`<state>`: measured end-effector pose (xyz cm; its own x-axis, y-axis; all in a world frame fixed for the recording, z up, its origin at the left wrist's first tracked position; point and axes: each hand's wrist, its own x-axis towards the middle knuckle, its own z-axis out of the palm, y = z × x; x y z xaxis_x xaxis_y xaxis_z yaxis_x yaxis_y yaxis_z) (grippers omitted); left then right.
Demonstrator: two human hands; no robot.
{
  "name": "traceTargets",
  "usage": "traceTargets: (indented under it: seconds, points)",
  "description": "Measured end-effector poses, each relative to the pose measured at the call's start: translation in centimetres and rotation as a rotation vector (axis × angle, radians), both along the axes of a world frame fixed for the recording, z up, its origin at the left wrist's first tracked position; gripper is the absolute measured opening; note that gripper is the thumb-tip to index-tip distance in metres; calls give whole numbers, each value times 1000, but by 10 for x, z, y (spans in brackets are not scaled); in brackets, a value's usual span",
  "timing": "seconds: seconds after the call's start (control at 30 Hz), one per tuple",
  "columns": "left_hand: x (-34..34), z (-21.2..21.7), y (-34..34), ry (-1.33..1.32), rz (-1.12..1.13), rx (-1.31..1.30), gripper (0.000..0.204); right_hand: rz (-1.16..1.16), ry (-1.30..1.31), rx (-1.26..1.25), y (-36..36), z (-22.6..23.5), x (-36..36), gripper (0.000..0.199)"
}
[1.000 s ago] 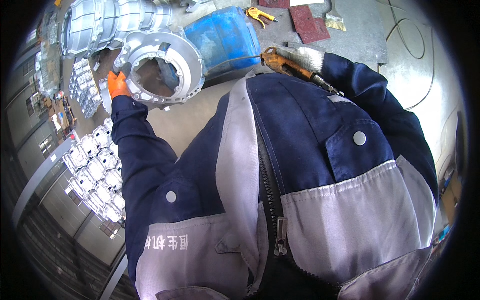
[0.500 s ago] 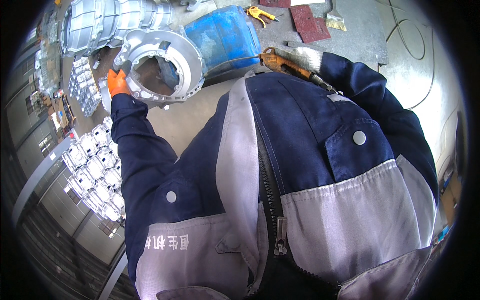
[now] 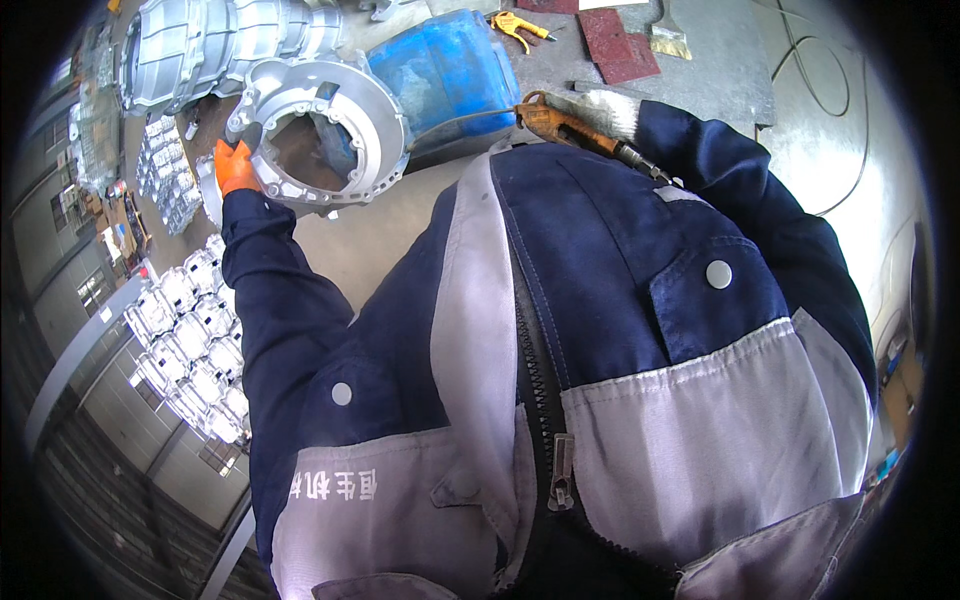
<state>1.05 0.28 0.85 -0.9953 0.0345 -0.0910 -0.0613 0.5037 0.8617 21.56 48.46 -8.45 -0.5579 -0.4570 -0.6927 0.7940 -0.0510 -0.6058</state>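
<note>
A ring-shaped cast metal housing (image 3: 385,115) with a wide round opening stands at the upper left. My left hand (image 3: 236,166), in an orange glove with dark fingertips, grips the housing's left rim. On the right, my right hand (image 3: 612,115), in a whitish glove, is closed around an orange pneumatic hand tool (image 3: 556,126). The tool's narrow metal end points down and right, close to my jacket. A thin hose runs left from its rear end, in front of the blue container. Part of my right hand's fingers is hidden by the tool.
Behind the housing stands a blue plastic container (image 3: 440,75). More cast housings (image 3: 185,50) stand at the far left. A yellow air blow gun (image 3: 520,30), dark red abrasive sheets (image 3: 617,50) and a brush (image 3: 670,38) lie on the grey surface. A cable (image 3: 840,105) curls at the right.
My right hand and the orange tool have shifted slightly up and left. My left hand and the housing have stayed in place.
</note>
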Motion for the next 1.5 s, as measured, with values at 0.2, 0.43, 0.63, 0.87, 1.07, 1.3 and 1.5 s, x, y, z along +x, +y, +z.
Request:
traceTargets:
  seconds: [0.2,0.43,0.63,0.87,1.07,1.3,1.5]
  points:
    - [0,7,9,-43,-71,-43,42,16,5,19,-2,7,0,37]
    - [0,7,14,-1,-142,2,42,-108,-61,-79,-6,-19,-2,38]
    - [1,10,15,-17,-172,0,39,90,115,55,-4,-31,-2,38]
    - [1,12,15,-29,-143,-33,40,39,63,-18,-7,-37,-4,38]
    - [3,12,13,-55,-144,-23,41,-46,23,-85,-9,-41,-7,38]
    - [3,20,14,-122,-224,-1,42,-68,19,-136,-5,-47,-8,37]
    - [-3,22,11,-108,-289,-47,40,-282,-114,-374,-13,-50,-5,40]
